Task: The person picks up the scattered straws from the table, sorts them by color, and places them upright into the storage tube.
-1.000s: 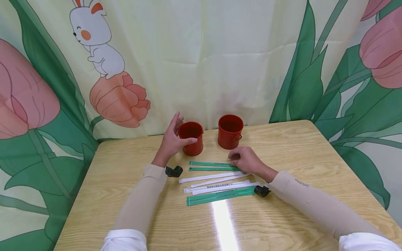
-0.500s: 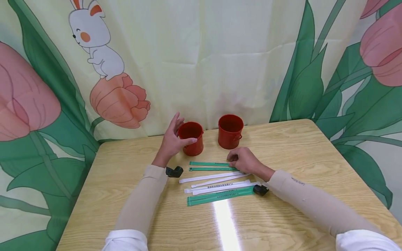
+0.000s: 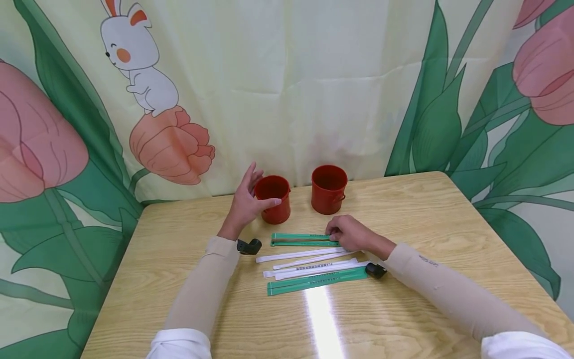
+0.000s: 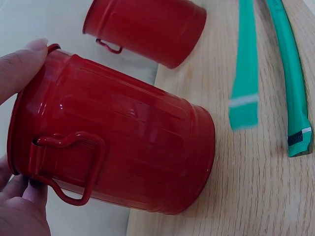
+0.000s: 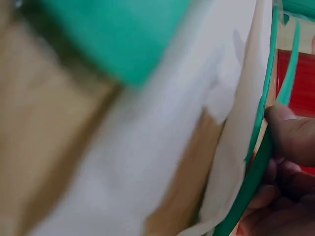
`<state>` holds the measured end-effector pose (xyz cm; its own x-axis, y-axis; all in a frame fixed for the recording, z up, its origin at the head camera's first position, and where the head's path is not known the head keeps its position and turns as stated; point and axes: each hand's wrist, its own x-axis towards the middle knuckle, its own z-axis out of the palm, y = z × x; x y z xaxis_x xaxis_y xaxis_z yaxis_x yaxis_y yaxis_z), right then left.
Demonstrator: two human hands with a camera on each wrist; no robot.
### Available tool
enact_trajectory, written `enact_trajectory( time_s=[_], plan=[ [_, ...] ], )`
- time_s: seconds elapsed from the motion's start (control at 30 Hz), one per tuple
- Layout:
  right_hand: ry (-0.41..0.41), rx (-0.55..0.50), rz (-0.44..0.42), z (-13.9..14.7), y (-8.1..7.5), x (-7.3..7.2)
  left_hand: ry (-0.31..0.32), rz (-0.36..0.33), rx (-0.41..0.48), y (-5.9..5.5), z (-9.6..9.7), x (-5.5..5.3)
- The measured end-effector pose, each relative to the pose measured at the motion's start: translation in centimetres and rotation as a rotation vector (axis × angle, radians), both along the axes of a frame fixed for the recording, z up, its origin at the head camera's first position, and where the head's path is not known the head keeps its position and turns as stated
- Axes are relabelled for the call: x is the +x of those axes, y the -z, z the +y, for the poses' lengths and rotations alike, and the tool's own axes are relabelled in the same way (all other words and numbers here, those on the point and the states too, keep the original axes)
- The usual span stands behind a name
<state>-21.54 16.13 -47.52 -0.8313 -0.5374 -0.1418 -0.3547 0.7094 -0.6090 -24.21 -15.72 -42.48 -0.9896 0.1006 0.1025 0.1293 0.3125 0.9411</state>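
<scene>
**Tulip Curtain point(image 3: 336, 99) Behind a Wood-Grain Counter point(image 3: 157, 274)**

From where I stand, the curtain fills the whole back of the room, cream cloth faintly creased, printed with broad green leaves, pink tulips and a white rabbit point(image 3: 154, 89) perched on an orange bloom. The counter runs up to it, pale wood grain with rounded far corners and a bright streak of glare near the front edge.

The person's arms reach in, wearing smooth beige sleeves point(image 3: 197, 289) with bunched white cloth at the near ends. Two glossy red buckets stand upright near the back, apart from each other; the left bucket point(image 3: 277, 212) shows a rolled rim, shallow fluting and a bent-wire handle point(image 4: 97, 169). The right bucket point(image 3: 327, 199) looks the same make.

The left hand point(image 3: 246, 202) has its fingers clamped on the left bucket near the rim, thumb on one side, the others opposite. The right hand point(image 3: 350, 233) pinches a green wrapped straw point(image 5: 290, 73) between thumb and fingers, in front of the right bucket. Slim white wrapped straws point(image 3: 287, 257) lie nearer the person, some printed, with flat green sleeves point(image 3: 291, 286) nearest.
</scene>
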Motion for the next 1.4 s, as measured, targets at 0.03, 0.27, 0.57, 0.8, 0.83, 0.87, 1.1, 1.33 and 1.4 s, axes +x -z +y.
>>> enact_trajectory(
  time_s=[0.03, 0.27, 0.57, 0.8, 0.83, 0.87, 1.1, 1.33, 1.4],
  plan=[
    [-0.003, -0.006, 0.004, 0.2, 0.0, 0.0, 0.001, 0.0, 0.001, 0.0, 0.0, 0.0],
    [-0.001, -0.114, 0.051, 1.1, -0.9, 0.6, -0.001, -0.004, -0.003, 0.2, -0.2, 0.0],
    [0.025, -0.206, 0.136, 1.0, -2.5, 1.2, 0.003, -0.01, 0.002, 0.5, -0.3, 0.0],
    [0.004, -0.307, 0.203, 0.7, -3.4, 1.7, 0.005, -0.011, -0.002, 0.6, -0.3, 0.1],
    [-0.005, -0.328, 0.218, 0.6, -3.7, 1.7, 0.003, -0.01, -0.004, 0.6, -0.3, 0.1],
    [-0.012, -0.351, 0.229, 0.5, -3.9, 1.8, 0.0, -0.01, -0.005, 0.5, -0.3, 0.1],
    [-0.029, -0.477, 0.278, -0.3, -5.5, 2.1, -0.004, -0.021, -0.009, 0.4, -0.3, 0.2],
    [-0.024, -0.569, 0.328, -1.2, -6.5, 2.1, -0.005, -0.029, -0.01, 0.3, 0.0, 0.0],
    [-0.024, -0.602, 0.339, -1.6, -7.0, 2.0, -0.003, -0.025, -0.012, 0.3, 0.1, 0.0]
  ],
)
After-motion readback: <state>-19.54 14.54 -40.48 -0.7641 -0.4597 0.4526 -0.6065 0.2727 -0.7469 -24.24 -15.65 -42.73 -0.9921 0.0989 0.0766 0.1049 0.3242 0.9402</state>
